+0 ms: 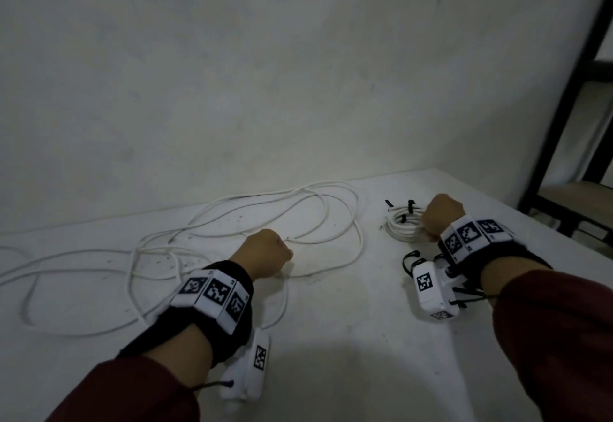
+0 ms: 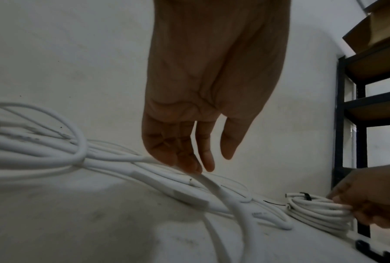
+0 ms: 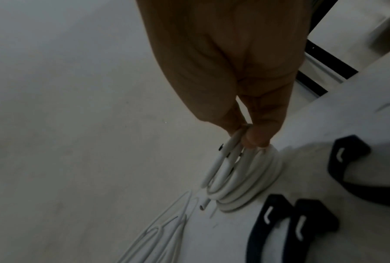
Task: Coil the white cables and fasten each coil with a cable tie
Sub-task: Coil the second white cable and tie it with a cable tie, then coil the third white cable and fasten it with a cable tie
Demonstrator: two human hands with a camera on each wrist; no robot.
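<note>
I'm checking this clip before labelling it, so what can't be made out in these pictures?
- Left hand fingertips: head view, hidden behind the knuckles.
- Loose white cable: head view, cut by the left edge.
- Coiled cable tie fastening: right wrist view, blurred, dark.
- Right hand thumb: behind the fingers.

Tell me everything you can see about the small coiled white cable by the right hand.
The coiled cable is a smooth white round cord wound into a compact ring of several turns, lying on the white table. Black cable ties band it on its far side. A cut end pokes out. The right hand grips its near edge.
</note>
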